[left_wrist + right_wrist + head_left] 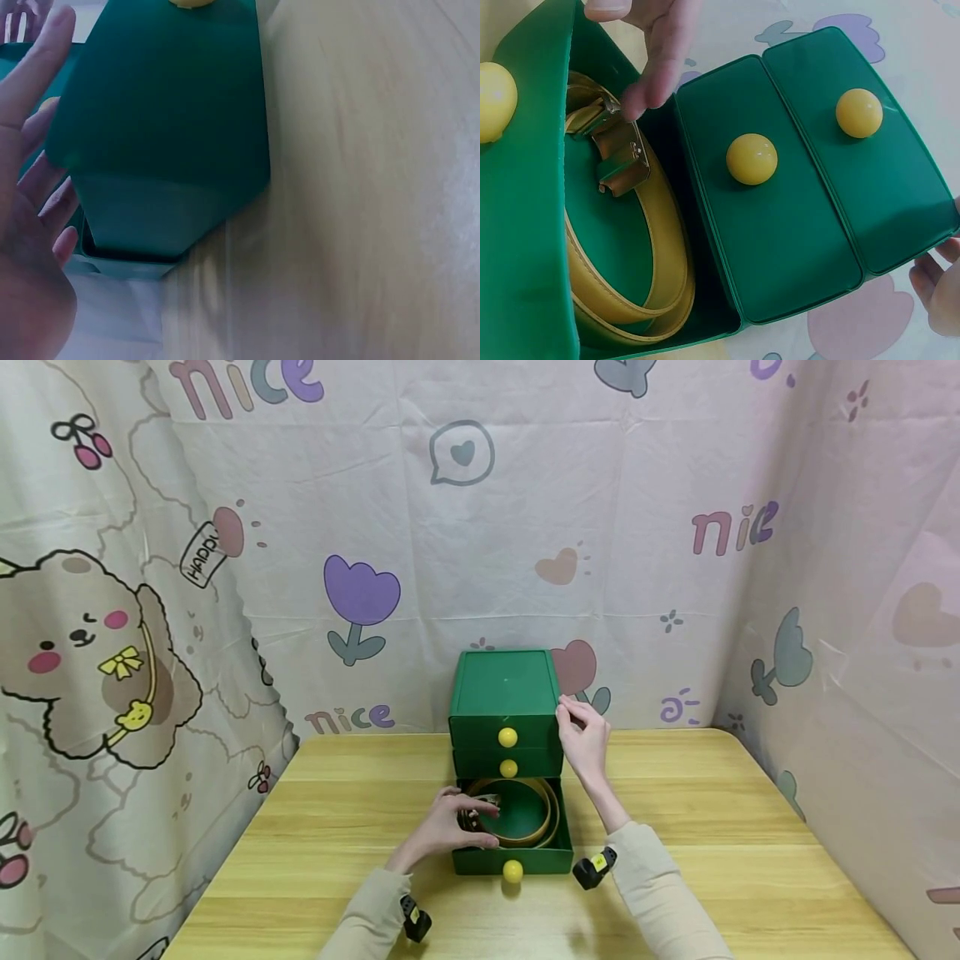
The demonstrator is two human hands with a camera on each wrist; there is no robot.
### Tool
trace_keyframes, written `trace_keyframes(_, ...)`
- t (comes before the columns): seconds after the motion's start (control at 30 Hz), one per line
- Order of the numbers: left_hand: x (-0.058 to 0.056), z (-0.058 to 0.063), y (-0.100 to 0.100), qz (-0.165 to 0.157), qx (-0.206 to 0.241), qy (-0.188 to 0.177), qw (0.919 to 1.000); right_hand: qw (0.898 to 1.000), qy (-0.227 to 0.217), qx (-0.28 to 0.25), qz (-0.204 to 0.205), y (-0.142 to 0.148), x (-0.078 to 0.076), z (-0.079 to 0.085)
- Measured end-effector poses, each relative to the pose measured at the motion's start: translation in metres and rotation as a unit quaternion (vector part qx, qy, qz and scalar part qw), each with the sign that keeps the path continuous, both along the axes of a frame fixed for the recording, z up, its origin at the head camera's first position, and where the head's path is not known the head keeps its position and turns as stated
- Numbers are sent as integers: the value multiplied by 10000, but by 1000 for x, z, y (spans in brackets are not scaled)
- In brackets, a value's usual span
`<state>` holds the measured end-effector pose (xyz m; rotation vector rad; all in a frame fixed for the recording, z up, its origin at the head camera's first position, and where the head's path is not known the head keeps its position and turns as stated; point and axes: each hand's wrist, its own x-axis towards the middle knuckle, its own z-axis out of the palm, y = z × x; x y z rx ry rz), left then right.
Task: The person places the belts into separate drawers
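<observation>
A green drawer cabinet (506,683) with yellow knobs stands on the table. Its bottom drawer (480,862) is pulled out, and the two drawers above it are closed. Inside the pulled-out drawer lies a coiled tan belt (669,255) with a metal buckle (626,169) at its left side. My left hand (448,823) is over the drawer's left side, thumb and fingers spread apart near the buckle; no grip on the belt shows. At the cabinet's upper right edge, my right hand (587,742) touches the side with its fingertips.
The cabinet stands towards the back of the wooden table (690,827). A patterned curtain (480,552) hangs behind and on both sides. Each wrist wears a small black camera (595,867). The drawer's round yellow knob (512,872) juts out towards me.
</observation>
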<state>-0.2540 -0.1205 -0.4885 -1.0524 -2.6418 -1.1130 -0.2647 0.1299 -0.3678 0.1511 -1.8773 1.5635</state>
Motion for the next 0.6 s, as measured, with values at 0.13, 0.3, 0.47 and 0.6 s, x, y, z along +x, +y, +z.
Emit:
trace_keyframes(0.13,2,-1,1,92,223,-51,9997,10000,-48,-42,-6,3,-10,-10)
trace_keyframes(0.3,3,-1,4,-30,811,95,9967,10000,-11,-56,-13,1,-8,-7)
trace_keyframes(0.47,10,3,6,6,1213,359,9920,10000,34,-5,-22,-1,0,-1)
trace_keyframes(0.6,18,3,10,191,1381,759,9873,10000,-17,-67,2,-1,1,-1)
